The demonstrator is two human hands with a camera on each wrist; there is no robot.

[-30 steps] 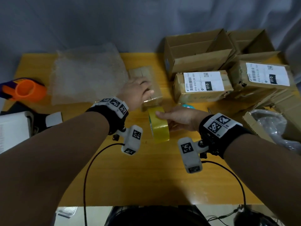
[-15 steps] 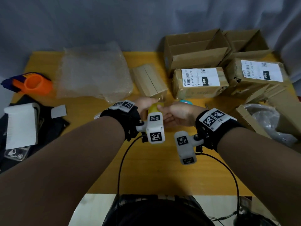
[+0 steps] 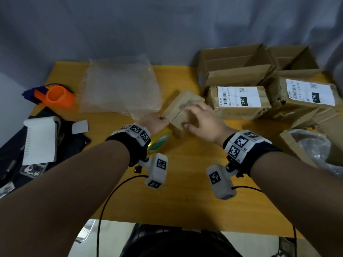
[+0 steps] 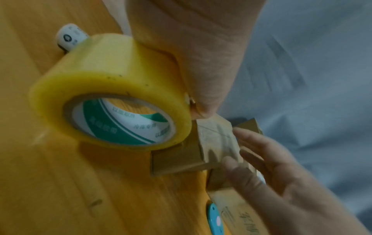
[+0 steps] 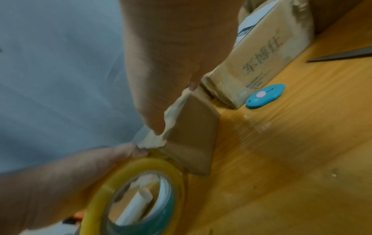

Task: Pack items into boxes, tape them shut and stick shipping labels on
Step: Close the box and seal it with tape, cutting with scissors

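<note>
small box on the table, mid-centre, held between both hands. left hand grips the yellow tape roll against the box's near-left corner, fingers wrapped over the roll. right hand rests on the box top, fingers spread and bent over its far edge, thumb at the near side. behind: an open carton, contents not visible; two labelled parcels, taped shut. blue cutter lies just beside the nearer parcel. bubble wrap left of the box; orange dispenser far left.
</note>
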